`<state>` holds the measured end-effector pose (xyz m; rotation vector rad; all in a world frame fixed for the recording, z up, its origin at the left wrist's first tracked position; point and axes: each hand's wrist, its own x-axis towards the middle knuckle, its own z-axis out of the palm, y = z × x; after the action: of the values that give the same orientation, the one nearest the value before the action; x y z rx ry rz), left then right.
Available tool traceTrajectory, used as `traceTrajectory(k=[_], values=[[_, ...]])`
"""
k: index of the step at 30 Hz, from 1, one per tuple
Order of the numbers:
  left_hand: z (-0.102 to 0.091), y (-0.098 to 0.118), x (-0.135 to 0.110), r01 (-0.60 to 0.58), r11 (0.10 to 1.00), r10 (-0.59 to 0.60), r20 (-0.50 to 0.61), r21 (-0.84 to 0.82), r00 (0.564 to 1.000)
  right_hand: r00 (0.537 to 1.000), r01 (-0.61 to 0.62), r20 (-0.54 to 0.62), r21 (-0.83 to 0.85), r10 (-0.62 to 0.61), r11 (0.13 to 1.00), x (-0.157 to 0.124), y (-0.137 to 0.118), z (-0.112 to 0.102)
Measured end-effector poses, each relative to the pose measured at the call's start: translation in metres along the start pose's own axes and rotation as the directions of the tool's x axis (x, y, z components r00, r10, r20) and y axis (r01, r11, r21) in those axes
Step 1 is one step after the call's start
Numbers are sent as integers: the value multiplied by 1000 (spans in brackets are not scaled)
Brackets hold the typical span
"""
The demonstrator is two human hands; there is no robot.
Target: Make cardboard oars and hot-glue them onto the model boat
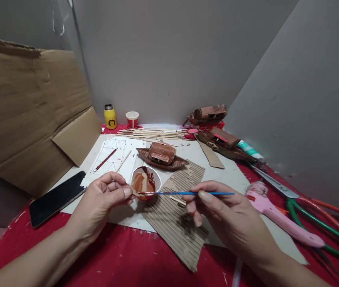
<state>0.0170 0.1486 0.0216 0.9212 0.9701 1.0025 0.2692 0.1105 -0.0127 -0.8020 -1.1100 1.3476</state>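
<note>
My right hand grips a thin blue paintbrush, held level with its tip pointing left. My left hand is closed in a pinch around a small tan piece, mostly hidden by the fingertips. The brush tip is at that piece; whether they touch I cannot tell. Just behind and below the brush stands a paper cup with brown paint inside and smeared on its walls. Beyond the cup, a brown model boat with an arched roof rests upright on the table.
Corrugated cardboard lies under my right hand. To the left are a phone, a drawing with a dark red pencil, and upright cardboard. Thin sticks, a yellow bottle, more boats, scissors and a pink-handled tool lie around.
</note>
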Motion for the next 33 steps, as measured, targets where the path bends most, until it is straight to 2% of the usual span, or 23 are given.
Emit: traceTrajectory(k=[6, 15, 21, 27, 33], values=[[-1, -2, 0, 5, 1000, -5, 6, -2, 1000, 990, 106, -79, -90, -113, 990, 3, -3, 0], [0, -1, -1, -14, 999, 14, -14, -44, 1000, 1000, 27, 3, -89, -27, 996, -7, -1, 4], [0, -3, -1, -3, 999, 3, -14, -46, 1000, 981, 142, -120, -74, -150, 987, 0, -3, 1], [1, -3, -3, -16, 998, 15, -23, -55, 1000, 987, 89, -126, -74, -97, 993, 3, 0, -1], [0, -4, -3, -31, 999, 29, -33, -38, 999, 988, 70, -132, -61, -78, 996, -1, -6, 7]])
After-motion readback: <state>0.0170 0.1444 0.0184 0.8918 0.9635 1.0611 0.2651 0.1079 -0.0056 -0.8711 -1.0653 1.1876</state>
